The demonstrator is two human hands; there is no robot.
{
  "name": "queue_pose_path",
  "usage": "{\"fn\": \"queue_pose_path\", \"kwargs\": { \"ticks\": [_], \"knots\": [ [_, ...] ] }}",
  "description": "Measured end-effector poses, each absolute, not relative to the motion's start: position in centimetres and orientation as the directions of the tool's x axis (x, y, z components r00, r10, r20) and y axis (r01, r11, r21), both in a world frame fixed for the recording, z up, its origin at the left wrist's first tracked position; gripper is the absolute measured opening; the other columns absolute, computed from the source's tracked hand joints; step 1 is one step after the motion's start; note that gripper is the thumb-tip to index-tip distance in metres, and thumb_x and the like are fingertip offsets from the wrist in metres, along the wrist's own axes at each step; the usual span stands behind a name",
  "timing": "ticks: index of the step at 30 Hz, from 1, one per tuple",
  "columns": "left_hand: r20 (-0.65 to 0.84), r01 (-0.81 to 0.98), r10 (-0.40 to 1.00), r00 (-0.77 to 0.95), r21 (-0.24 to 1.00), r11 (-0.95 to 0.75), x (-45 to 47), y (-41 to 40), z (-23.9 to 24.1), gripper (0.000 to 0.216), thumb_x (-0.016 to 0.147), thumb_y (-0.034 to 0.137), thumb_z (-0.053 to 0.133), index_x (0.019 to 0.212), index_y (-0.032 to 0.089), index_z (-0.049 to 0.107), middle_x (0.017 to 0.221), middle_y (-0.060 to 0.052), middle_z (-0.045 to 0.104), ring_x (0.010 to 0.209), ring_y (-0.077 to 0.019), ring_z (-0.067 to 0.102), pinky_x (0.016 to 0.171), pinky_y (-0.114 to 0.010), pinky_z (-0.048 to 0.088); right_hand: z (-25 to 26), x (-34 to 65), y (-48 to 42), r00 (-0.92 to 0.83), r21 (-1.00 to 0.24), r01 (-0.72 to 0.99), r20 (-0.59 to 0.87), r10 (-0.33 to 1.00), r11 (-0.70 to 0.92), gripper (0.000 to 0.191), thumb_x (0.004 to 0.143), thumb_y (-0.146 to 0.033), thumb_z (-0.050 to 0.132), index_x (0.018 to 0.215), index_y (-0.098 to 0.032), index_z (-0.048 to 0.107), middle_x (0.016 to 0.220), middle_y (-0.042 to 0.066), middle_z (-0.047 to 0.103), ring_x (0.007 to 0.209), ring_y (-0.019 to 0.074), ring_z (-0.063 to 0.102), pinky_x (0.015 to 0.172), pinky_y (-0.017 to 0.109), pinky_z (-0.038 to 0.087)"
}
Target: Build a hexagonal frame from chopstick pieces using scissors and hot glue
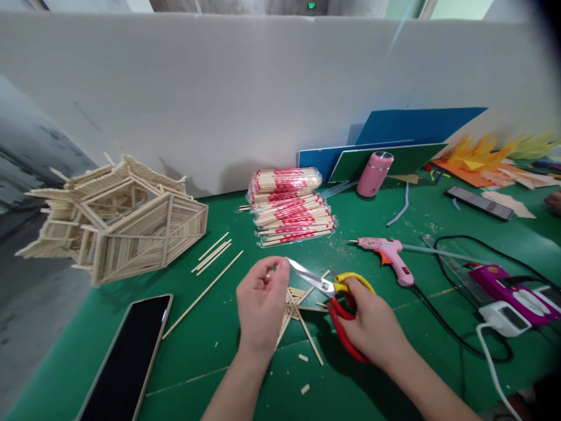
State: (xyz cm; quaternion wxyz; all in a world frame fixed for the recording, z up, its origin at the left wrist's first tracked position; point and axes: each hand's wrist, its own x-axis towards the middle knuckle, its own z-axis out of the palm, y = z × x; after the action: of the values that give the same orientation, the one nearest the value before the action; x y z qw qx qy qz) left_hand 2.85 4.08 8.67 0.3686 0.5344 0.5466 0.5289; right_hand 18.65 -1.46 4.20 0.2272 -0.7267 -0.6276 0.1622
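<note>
My right hand (372, 318) grips a pair of scissors (326, 286) with one yellow and one red handle loop. Their silver blades point left, and the tip meets the fingertips of my left hand (264, 304). That left hand is closed in a pinch; what lies in its fingers is mostly hidden. Under both hands, thin wooden sticks (296, 305) lie crossed and layered on the green table (193, 368), partly covered by my left hand. Small cut stick pieces (305, 389) are scattered in front of them.
A stick-built structure (140, 228) stands at left, near loose sticks (213, 257) and a phone (127, 356). Wrapped chopstick bundles (291, 204) lie behind. To the right are a pink glue gun (392, 257), a pink flask (374, 174), a purple power strip (504, 292), cables and another phone (479, 202).
</note>
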Motion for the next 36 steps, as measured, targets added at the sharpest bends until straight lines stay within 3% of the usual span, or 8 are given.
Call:
{"fn": "queue_pose_path", "kwargs": {
  "ticks": [2, 5, 10, 17, 20, 22, 25, 36],
  "knots": [
    [0.264, 0.376, 0.956, -0.13, 0.905, -0.199, 1.5, 4.0, 9.3, 0.023, 0.075, 0.038, 0.05, 0.082, 0.018, 0.06, 0.057, 0.003, 0.051, 0.049, -0.0097, 0.042, 0.046, -0.021, 0.032, 3.8, 20.1, -1.1, 0.189, -0.524, 0.841, 0.048, 0.981, -0.137, 0.014, 0.073, -0.032, 0.049, 0.083, -0.021, 0.048, 0.062, -0.002, 0.056, 0.051, 0.0132, 0.053, 0.046, 0.022, 0.037],
    [0.36, 0.706, 0.927, 0.101, 0.631, -0.322, -0.8, 4.2, 9.2, 0.027, 0.082, 0.035, 0.039, 0.079, 0.019, 0.061, 0.06, 0.001, 0.055, 0.058, -0.0136, 0.049, 0.061, -0.027, 0.036, 3.1, 22.6, -0.3, 0.248, -0.383, 0.903, 0.092, 0.964, -0.195, 0.021, 0.072, -0.037, 0.051, 0.081, -0.019, 0.051, 0.065, 0.001, 0.058, 0.053, 0.015, 0.055, 0.046, 0.024, 0.038],
    [0.103, 0.909, 0.937, 0.335, 0.225, -0.35, -3.4, 4.7, 5.8, 0.033, 0.084, 0.027, 0.03, 0.071, 0.018, 0.059, 0.065, -0.003, 0.057, 0.063, -0.0172, 0.051, 0.059, -0.03, 0.032, 2.1, 24.8, 1.4, 0.22, -0.294, 0.939, 0.12, 0.968, -0.176, 0.039, 0.068, -0.034, 0.056, 0.101, -0.014, 0.051, 0.077, 0.007, 0.061, 0.069, 0.0214, 0.058, 0.06, 0.031, 0.042],
    [0.183, 0.905, 0.924, 0.336, 0.207, -0.371, -4.8, 3.3, 3.2, 0.024, 0.081, 0.03, 0.039, 0.086, 0.018, 0.059, 0.084, -0.007, 0.057, 0.08, -0.0208, 0.051, 0.068, -0.033, 0.035, 2.8, 24.3, 1.5, 0.148, -0.248, 0.964, 0.2, 0.969, -0.097, 0.039, 0.071, -0.031, 0.054, 0.106, -0.013, 0.052, 0.106, 0.014, 0.054, 0.101, 0.0283, 0.048, 0.083, 0.04, 0.038],
    [0.202, 0.87, 0.895, 0.399, 0.224, -0.438, -4.7, 1.8, 3.3, 0.022, 0.08, 0.03, 0.043, 0.071, 0.018, 0.058, 0.079, -0.006, 0.056, 0.081, -0.0211, 0.049, 0.071, -0.036, 0.033, 3.6, 22.2, 0.8, 0.08, -0.353, 0.935, 0.273, 0.959, 0.023, 0.023, 0.079, -0.024, 0.046, 0.099, -0.018, 0.054, 0.098, 0.009, 0.057, 0.09, 0.0209, 0.053, 0.079, 0.034, 0.04],
    [0.136, 0.848, 0.879, 0.457, 0.232, -0.477, -4.2, 0.9, 3.4, 0.022, 0.079, 0.031, 0.044, 0.067, 0.018, 0.057, 0.076, -0.005, 0.056, 0.08, -0.0215, 0.048, 0.073, -0.039, 0.032, 3.8, 20.5, 0.5, -0.104, -0.435, 0.882, 0.194, 0.975, 0.181, 0.015, 0.081, -0.021, 0.044, 0.09, -0.019, 0.056, 0.085, 0.004, 0.059, 0.078, 0.0152, 0.054, 0.07, 0.026, 0.042],
    [0.032, 0.842, 0.87, 0.492, 0.24, -0.484, -3.5, 0.1, 3.3, 0.021, 0.079, 0.031, 0.043, 0.069, 0.018, 0.057, 0.076, -0.005, 0.056, 0.08, -0.0224, 0.047, 0.073, -0.04, 0.031, 3.6, 18.7, 0.7, -0.266, -0.379, 0.887, 0.052, 0.963, 0.265, 0.015, 0.081, -0.016, 0.043, 0.081, -0.02, 0.058, 0.079, 0.002, 0.059, 0.074, 0.0124, 0.054, 0.066, 0.022, 0.041],
    [0.113, 0.817, 0.876, 0.468, 0.323, -0.478, -2.2, -1.4, 1.2, 0.02, 0.08, 0.021, 0.043, 0.064, 0.017, 0.054, 0.07, -0.003, 0.054, 0.076, -0.0195, 0.044, 0.074, -0.039, 0.029, 3.8, 18.8, 2.3, -0.319, -0.197, 0.935, -0.103, 0.942, 0.295, 0.017, 0.079, -0.015, 0.044, 0.07, -0.019, 0.058, 0.068, 0.002, 0.057, 0.067, 0.0145, 0.054, 0.056, 0.023, 0.034]
  ]
}}
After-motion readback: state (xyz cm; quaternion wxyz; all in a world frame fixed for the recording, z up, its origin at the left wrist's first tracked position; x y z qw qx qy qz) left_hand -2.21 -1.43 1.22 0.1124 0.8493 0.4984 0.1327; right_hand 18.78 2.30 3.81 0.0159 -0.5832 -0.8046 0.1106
